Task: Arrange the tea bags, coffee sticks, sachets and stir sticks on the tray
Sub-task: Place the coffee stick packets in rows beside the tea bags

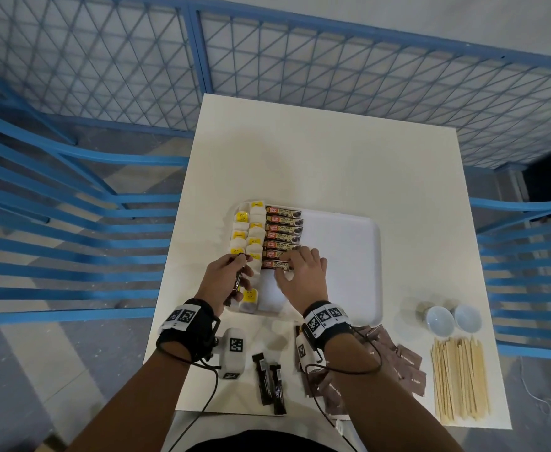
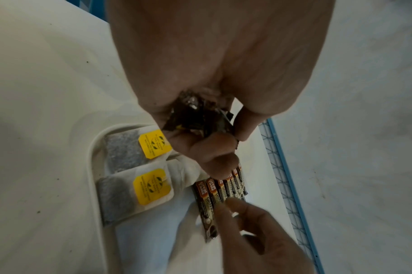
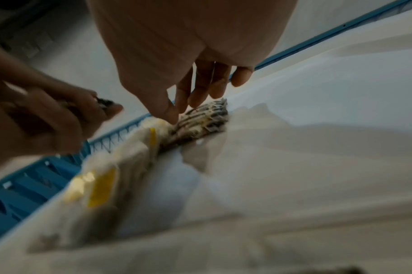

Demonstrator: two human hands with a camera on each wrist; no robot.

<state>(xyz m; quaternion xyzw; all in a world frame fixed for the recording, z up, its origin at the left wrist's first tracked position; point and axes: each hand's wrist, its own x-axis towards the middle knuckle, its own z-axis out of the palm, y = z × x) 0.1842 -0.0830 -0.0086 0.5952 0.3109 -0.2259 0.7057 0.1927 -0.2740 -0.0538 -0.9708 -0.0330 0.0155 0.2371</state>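
At the tray's (image 1: 359, 243) 7 o'clock corner, the left hand (image 1: 226, 278) has its grip clenched round a small bundle of spare coffee sticks (image 2: 195, 118), while the right hand (image 1: 303, 275) pinches the nearest stick (image 1: 275, 264) of the row by its end, seating it against its neighbours. These packets look light, thin and slick, likely to slide or fan out, so each is best taken by a crimped end, not its soft middle. Seven coffee sticks (image 1: 283, 236) lie side by side at the tray's 10 o'clock, just right of two overlapping columns of tea bags (image 1: 246, 234), roughly ten, the count unsure. On the tabletop (image 1: 332, 158), at 6 o'clock from the tray, lie about three dark sticks (image 1: 269, 383); brown sachets (image 1: 401, 367) sit heaped at 5 o'clock, uncountable; wooden stir sticks (image 1: 460, 380), dozens, lie further right below two small white cups (image 1: 453, 318).
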